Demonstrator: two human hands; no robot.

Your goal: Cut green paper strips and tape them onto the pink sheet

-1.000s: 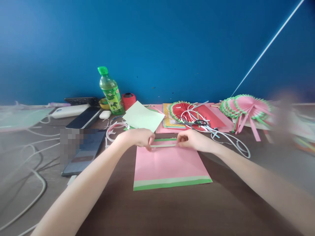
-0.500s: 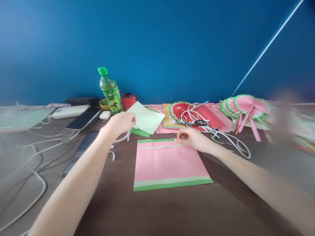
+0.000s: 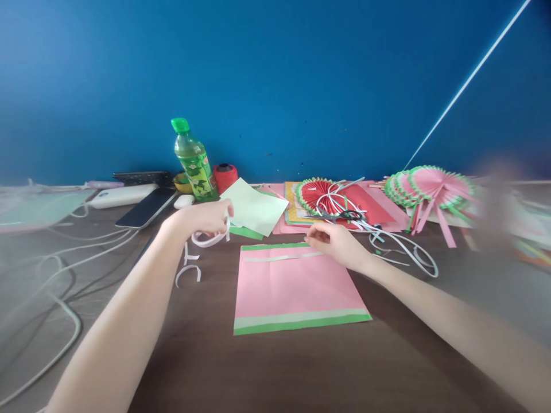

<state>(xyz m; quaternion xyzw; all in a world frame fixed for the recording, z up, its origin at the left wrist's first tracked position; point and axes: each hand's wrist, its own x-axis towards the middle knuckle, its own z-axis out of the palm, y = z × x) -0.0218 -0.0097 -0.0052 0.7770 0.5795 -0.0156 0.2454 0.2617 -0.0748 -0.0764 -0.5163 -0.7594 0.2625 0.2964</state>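
My left hand (image 3: 206, 219) is closed on the rim of a roll of white tape (image 3: 210, 241), at the left of the pale green paper sheets. Below it lie curled scraps of white tape (image 3: 194, 271). A pink paper sheet (image 3: 293, 287) lies flat before me, with green and pale green bands along its near edge and a green band along its far edge. A thin pale strip (image 3: 279, 258) runs across its upper part. At the sheet's far right corner is my right hand (image 3: 333, 244), fingers curled and pinched; what they hold, if anything, is hidden.
Pale green paper (image 3: 253, 206) lies behind the pink sheet. Further back are a green-capped bottle (image 3: 196, 163), a red thread spool (image 3: 225, 176), black scissors (image 3: 348, 215) and a red pleated paper fan (image 3: 318, 195). Pink fans (image 3: 439, 186) stand right; phone (image 3: 146, 207) and cables lie left.
My left hand has moved slightly left and down, from the pale green paper to the tape roll, and has taken hold of it. My right hand has shifted only slightly.
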